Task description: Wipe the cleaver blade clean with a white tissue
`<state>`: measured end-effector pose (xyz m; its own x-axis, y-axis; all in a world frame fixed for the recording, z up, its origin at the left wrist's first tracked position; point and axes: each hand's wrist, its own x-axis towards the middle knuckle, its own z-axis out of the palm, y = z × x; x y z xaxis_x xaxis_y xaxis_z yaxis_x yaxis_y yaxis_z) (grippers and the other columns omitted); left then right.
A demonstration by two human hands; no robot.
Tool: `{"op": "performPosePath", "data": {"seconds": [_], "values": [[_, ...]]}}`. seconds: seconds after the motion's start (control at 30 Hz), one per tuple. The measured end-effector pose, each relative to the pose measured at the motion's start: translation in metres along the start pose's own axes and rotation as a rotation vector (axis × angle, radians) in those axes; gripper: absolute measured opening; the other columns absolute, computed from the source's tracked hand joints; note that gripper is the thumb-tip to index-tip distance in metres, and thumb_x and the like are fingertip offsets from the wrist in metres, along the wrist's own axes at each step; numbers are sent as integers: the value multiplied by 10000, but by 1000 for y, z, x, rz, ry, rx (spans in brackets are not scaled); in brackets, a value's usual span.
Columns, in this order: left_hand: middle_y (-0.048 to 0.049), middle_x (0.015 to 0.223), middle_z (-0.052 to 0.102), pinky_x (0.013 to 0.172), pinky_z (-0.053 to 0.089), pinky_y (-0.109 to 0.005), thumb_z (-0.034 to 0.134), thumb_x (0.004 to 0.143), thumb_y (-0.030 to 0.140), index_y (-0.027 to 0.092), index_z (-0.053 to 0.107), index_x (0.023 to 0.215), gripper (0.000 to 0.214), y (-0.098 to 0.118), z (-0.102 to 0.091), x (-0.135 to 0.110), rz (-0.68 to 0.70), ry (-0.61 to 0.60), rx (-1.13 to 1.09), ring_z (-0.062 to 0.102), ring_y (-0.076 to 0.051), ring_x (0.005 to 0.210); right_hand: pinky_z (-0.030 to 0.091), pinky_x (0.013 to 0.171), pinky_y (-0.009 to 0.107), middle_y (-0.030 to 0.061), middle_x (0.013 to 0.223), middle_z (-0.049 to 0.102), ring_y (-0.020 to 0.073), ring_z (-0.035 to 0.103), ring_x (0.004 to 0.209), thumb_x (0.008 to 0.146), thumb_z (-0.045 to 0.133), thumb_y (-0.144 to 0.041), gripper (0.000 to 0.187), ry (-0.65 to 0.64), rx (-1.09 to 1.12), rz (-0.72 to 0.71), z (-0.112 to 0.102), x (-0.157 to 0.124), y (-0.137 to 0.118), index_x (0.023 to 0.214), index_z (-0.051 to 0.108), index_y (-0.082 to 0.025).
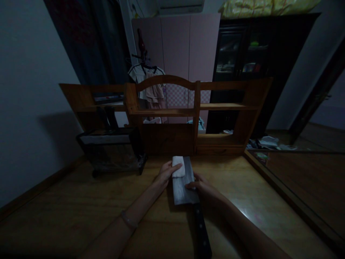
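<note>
The person's left hand [167, 172] is gripping a small white folded cloth [177, 162], the thumb pressing it on the far end of a broad grey metal cleaver [184, 194] with a black riveted handle. The right hand [203, 187] is closed on the blade's right edge, thumb on its face. The cleaver is over the yellowish wooden bench [151, 226], handle toward the person; whether they touch, I cannot tell from here.

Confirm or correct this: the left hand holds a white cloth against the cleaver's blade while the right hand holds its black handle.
The right hand holds the blade, not the black handle; the head view shows this. The rest stands.
</note>
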<state>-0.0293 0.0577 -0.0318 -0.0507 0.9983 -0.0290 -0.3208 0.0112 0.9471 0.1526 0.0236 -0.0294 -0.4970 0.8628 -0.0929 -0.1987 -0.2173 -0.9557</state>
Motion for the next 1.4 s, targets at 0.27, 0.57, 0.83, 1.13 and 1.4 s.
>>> {"op": "performPosePath", "data": {"seconds": [0.27, 0.57, 0.83, 1.13, 1.4], "values": [[-108, 900, 731, 654, 531, -255, 871, 587, 362, 92, 701, 972, 500, 0, 2, -1, 36, -23, 31, 663, -158, 693, 495, 676, 299, 56, 1007, 693, 199, 655, 780, 608, 644, -131, 501, 53, 20, 28, 5, -4, -6, 1105, 619, -191], [-79, 790, 709, 572, 466, -246, 746, 665, 585, 91, 707, 927, 559, -6, 1, 6, 125, 5, 175, 624, -164, 631, 513, 671, 314, 52, 970, 696, 213, 661, 787, 616, 704, -149, 516, 88, 79, -71, 4, 1, -3, 1116, 598, -218], [-62, 825, 716, 627, 458, -243, 756, 668, 460, 117, 726, 882, 406, -11, -3, 6, 143, -11, 118, 629, -165, 686, 507, 639, 299, 40, 965, 693, 204, 657, 771, 603, 723, -141, 565, 142, 72, -35, 6, 0, -5, 1141, 580, -236], [-71, 819, 717, 601, 466, -241, 792, 646, 399, 108, 721, 887, 385, -5, -2, 2, 100, 5, 71, 635, -162, 665, 508, 664, 308, 46, 960, 696, 209, 662, 770, 619, 740, -199, 630, 34, 45, -2, 5, 0, -1, 1219, 552, -231], [-59, 818, 724, 619, 468, -248, 790, 644, 430, 122, 718, 897, 405, -4, -9, 5, 121, 115, 49, 642, -166, 671, 500, 641, 295, 51, 976, 684, 203, 653, 774, 634, 709, -170, 659, -50, 35, 16, 6, -4, -2, 1264, 530, -241]]}}
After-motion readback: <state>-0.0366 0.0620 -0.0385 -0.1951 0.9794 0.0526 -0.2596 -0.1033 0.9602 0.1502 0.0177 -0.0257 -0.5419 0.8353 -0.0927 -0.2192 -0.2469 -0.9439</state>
